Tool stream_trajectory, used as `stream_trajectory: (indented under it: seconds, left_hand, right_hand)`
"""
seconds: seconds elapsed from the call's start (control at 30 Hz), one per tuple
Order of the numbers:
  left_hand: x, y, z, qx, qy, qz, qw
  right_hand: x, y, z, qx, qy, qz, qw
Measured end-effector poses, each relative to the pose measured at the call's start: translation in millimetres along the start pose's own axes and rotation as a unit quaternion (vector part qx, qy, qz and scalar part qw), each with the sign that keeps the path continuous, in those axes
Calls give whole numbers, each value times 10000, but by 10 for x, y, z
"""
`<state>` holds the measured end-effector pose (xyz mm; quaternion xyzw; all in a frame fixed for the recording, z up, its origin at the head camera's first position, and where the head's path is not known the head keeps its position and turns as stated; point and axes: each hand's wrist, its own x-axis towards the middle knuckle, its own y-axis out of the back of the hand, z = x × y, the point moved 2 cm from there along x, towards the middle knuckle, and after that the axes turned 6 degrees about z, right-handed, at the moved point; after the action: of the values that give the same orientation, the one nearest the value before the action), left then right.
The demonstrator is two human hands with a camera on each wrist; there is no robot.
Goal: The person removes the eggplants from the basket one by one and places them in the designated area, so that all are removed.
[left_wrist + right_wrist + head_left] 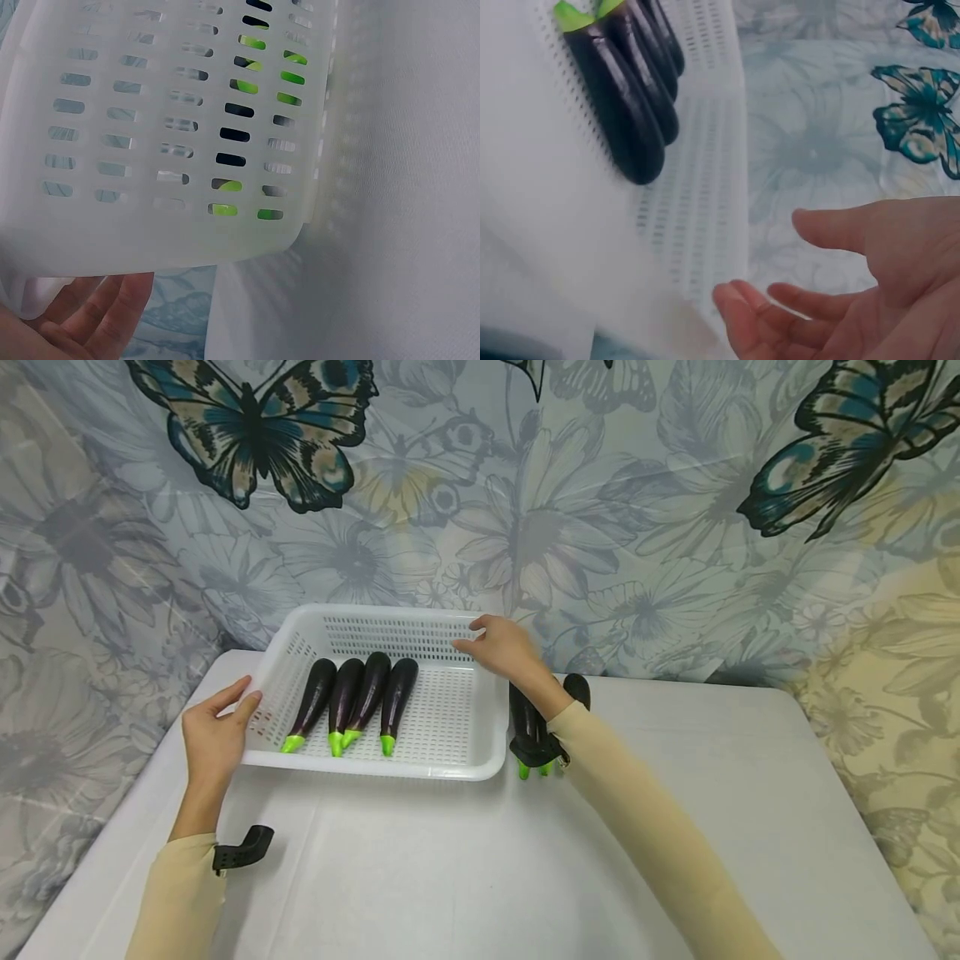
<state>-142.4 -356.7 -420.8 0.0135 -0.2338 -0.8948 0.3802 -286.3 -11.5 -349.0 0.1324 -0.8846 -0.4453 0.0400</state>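
Observation:
A white perforated plastic basket [442, 714] sits at the left back of the table, with several dark purple eggplants [400, 697] lying side by side in it, green stem ends toward the near wall. My left hand [213, 731] grips the basket's left end; in the left wrist view its fingers [120, 311] bend under the rim. At the far right corner is my right hand [504, 647], its thumb apart from its fingers. The right wrist view shows that hand [855, 292] with loosely bent fingers by the rim, nothing pinched between them.
More eggplants [577, 690] lie just right of the basket, partly hidden by my right forearm and the black wrist mount [538, 750]. A white cloth covers the table [450, 868]. Behind it hangs a floral and butterfly backdrop [540, 527].

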Motion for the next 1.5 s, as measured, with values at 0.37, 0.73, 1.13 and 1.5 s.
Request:
stream_trajectory:
  seconds: [0.37,0.73,1.13,1.5]
  left_hand:
    - [-2,14,3,59,127,-49,9999]
    - [-4,2,11,-83,79,26,9999]
    - [-25,9,11,-60,116,30,9999]
    - [-10,0,29,15,-59,53,10000]
  right_hand:
    - [187,-273,-202,271,-541,-957,9936]
    - [326,-665,-489,1132,1210,-1511,9745]
    - [297,-949,-518,51,1102,-2064,9722]
    - [324,-913,-367,-1222,216,-712,9897]
